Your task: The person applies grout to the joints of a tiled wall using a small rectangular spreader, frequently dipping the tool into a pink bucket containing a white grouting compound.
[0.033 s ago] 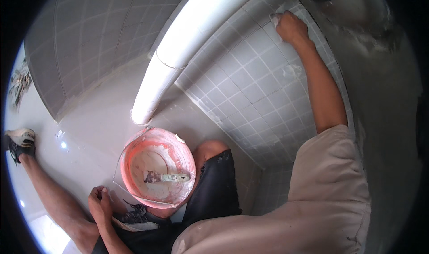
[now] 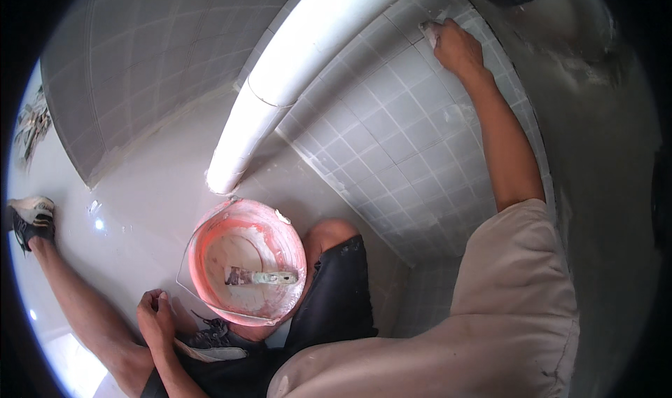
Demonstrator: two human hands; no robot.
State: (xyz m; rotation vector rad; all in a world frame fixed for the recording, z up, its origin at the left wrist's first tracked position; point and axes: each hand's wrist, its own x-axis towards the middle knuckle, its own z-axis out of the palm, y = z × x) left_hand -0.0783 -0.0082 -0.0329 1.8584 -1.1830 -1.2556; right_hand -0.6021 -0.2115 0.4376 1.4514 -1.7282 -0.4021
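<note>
High on the grey tiled wall at the right, my right hand [image 2: 458,48] is closed and pressed to the tiles [image 2: 395,86]. A small greyish-white piece [image 2: 429,32] shows beside its fingers; its kind I cannot make out. My left hand [image 2: 155,319] hangs low by my lower leg, its fingers curled in and nothing visible in them. Between my legs stands a pink bucket [image 2: 201,258], its inside smeared with white paste. A scraper or putty knife [image 2: 262,277] with a pale, crusted handle lies in it, touched by neither hand.
A thick white pipe [image 2: 259,104] rises from the floor beyond the bucket. The bucket's wire handle [image 2: 183,258] leans out to its left. Another tiled wall [image 2: 140,76] stands at the far left. White smears mark the wall tiles near my right forearm.
My right hand and the piece in it have shifted very slightly left along the wall. My left hand and the bucket look the same.
</note>
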